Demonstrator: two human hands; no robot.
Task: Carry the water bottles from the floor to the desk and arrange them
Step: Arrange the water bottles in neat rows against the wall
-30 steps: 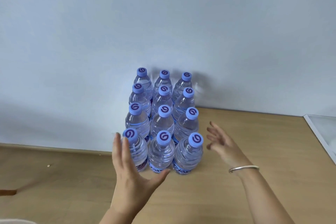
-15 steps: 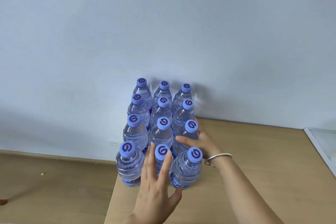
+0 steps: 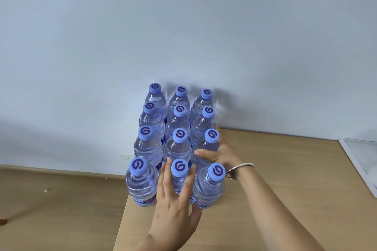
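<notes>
Fingers [image 3: 166,171] of the left hand [image 3: 175,208] lie straight and slightly spread against the front middle bottle [image 3: 179,179], two on each side of its neck, with the thumb [image 3: 196,213] out to the right near the base of the front right bottle [image 3: 210,187]. How firmly they press cannot be told, and the hand covers most of that middle bottle's body, so only its cap and shoulders show.

Right hand [image 3: 219,154] reaches in from the side, its fingers curled round the right bottle of the third row [image 3: 206,149]; the thumb lies across the front of the bottle, while one fingertip shows behind it, near the bottle of the row beyond (the other fingers are hidden behind the plastic). A silver bangle [image 3: 240,169] sits on that wrist, partly behind the front right cap.

Twelve water bottles [image 3: 151,144] stand upright in four rows of three on the left rear corner of the wooden desk [image 3: 285,189], close together and against the pale wall [image 3: 183,26]. All have blue caps with a dark swirl. Their labels are largely hidden by the bottles in front. Front left bottle [image 3: 141,185] stands right at the desk's left edge.

Wooden floor [image 3: 61,199] shows lower left. A white-framed panel [image 3: 359,161] is cut off at the right edge.
</notes>
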